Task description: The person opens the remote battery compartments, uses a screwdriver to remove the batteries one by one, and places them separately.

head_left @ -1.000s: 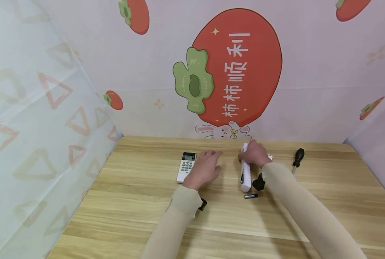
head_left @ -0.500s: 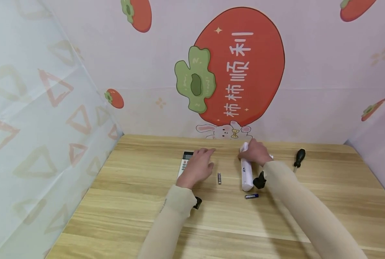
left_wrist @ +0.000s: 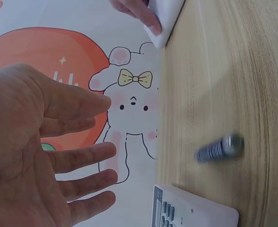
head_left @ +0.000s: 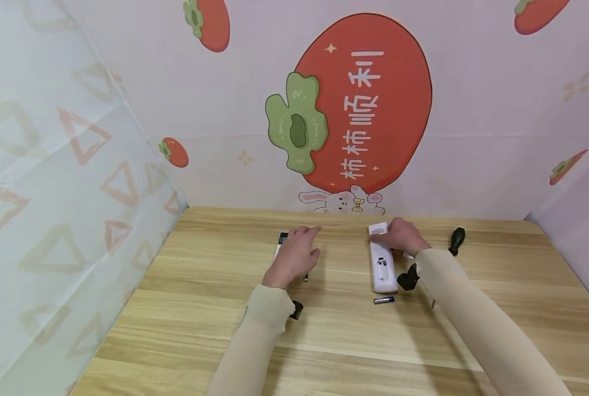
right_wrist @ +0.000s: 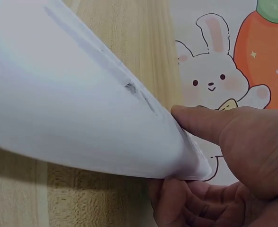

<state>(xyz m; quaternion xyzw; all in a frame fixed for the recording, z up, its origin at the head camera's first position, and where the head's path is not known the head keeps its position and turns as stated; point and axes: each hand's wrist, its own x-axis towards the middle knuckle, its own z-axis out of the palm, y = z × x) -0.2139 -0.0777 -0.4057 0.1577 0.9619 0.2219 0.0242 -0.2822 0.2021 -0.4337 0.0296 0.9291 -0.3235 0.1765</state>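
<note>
White remote (head_left: 380, 254); blue-silver battery (head_left: 384, 300); tan wood-grain tabletop (head_left: 190, 308).

The white remote (head_left: 382, 253) shows its back, battery hole open. A blue battery (head_left: 384, 300) lies near its end, a striped battery (left_wrist: 219, 148) further left.

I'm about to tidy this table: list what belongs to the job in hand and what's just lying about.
Likely in the job:
white remote in the right hand
blue battery off its near end
blurred battery near the left hand

Likely just lying about:
keypad-up remote
screwdriver
</note>
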